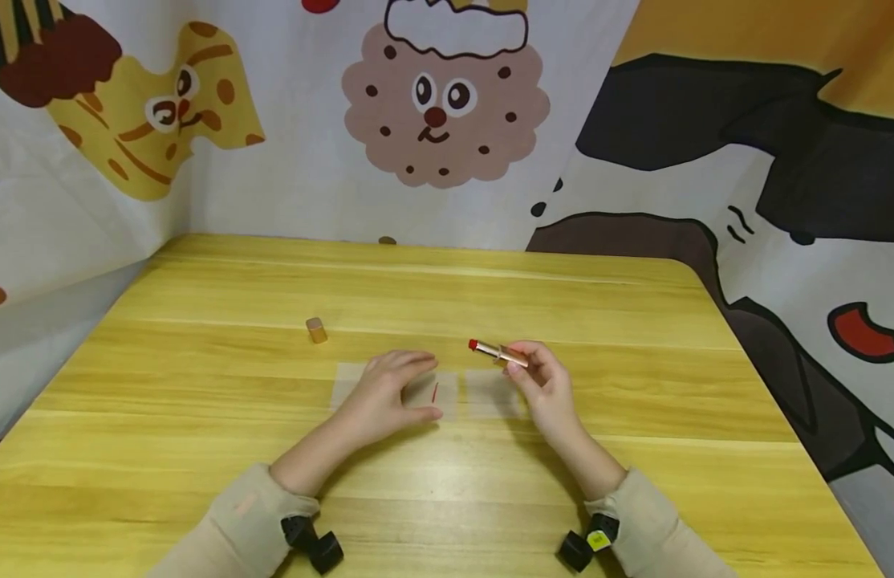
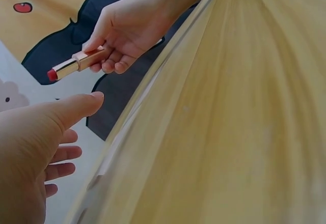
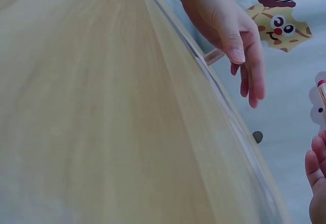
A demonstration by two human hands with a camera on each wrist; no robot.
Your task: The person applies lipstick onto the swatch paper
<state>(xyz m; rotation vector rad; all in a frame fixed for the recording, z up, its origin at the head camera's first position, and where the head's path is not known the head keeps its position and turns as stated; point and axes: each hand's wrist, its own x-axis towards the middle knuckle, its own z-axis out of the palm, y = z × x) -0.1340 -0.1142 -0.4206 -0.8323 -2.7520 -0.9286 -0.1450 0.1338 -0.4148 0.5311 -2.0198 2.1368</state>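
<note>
My right hand pinches a lipstick by its rose-gold base, its red tip pointing left, above the table. In the left wrist view the lipstick shows its red bullet and shiny gold collar. Over the left sheet of thin pale paper is my left hand, thumb and fingers spread apart with nothing between them. A short red streak marks that sheet, between the thumb and the fingers. Another pale sheet lies under the lipstick, beside the right hand.
The lipstick's gold cap stands on the wooden table, beyond the left hand. A printed cloth with cartoon figures hangs behind the table. Black wrist cameras are strapped at both sleeves.
</note>
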